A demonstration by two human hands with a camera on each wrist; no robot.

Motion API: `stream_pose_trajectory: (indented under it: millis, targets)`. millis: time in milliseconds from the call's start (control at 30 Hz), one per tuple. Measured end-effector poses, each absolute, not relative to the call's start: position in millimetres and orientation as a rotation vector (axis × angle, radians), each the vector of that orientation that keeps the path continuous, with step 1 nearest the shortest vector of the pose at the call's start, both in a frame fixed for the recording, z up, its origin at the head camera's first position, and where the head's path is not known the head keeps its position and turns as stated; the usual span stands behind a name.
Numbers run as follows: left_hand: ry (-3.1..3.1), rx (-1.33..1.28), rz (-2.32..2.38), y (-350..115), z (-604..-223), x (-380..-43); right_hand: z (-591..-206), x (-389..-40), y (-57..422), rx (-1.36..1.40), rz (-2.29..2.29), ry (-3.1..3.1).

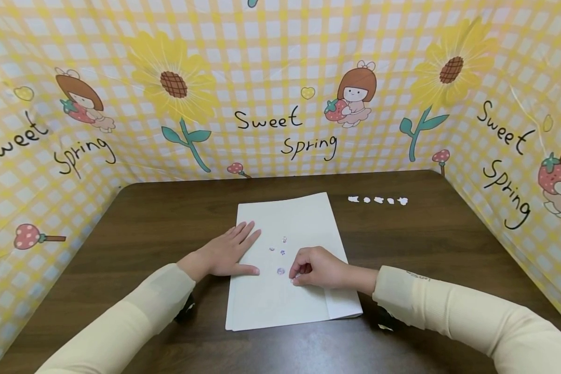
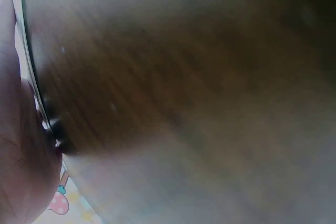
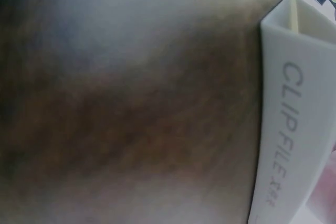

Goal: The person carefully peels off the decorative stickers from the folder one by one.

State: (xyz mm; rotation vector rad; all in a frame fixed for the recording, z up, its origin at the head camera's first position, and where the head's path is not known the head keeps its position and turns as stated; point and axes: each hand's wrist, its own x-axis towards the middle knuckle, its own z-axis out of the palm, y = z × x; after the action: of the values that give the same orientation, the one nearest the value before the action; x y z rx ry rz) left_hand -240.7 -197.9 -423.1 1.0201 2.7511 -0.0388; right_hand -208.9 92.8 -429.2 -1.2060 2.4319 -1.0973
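A white clip file (image 1: pixel 290 218) lies on the dark wooden table. Flat on its left edge rests my left hand (image 1: pixel 229 254), fingers spread and thumb toward the middle. Near the lower middle of the file, my right hand (image 1: pixel 318 267) pinches a small whitish cutout piece (image 1: pixel 293 281) between thumb and fingertips, partly hidden by them. Just left of those fingertips sits a round purple sticker-like piece (image 1: pixel 281 271). Several smaller ones, such as this purple piece (image 1: pixel 282 252), lie above it. Lettering on the file's spine (image 3: pixel 286 124) reads CLIP FILE in the right wrist view.
A row of several small white cutouts (image 1: pixel 378 200) lies on the table (image 1: pixel 168 208) beyond the file's right side. Yellow checked fabric (image 1: pixel 271 62) printed with sunflowers stands around the back and sides. Mostly blurred tabletop fills the left wrist view.
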Motion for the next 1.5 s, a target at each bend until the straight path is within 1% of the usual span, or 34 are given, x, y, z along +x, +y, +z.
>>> stream_pose_trajectory:
  millis: [533, 1067, 1500]
  targets:
    - [2.751, 1.017, -0.030, -198.0, -423.9, -240.7, -420.8, -204.0, 90.0, -1.238, -0.992, 2.457]
    - [2.752, 1.006, -0.012, -197.5, -423.2, -240.4, -422.5, -203.5, 87.7, -1.283, -0.925, 2.480]
    - [2.760, 0.997, -0.031, -198.3, -426.8, -242.4, -422.2, -203.9, 85.4, -1.177, -1.017, 2.419]
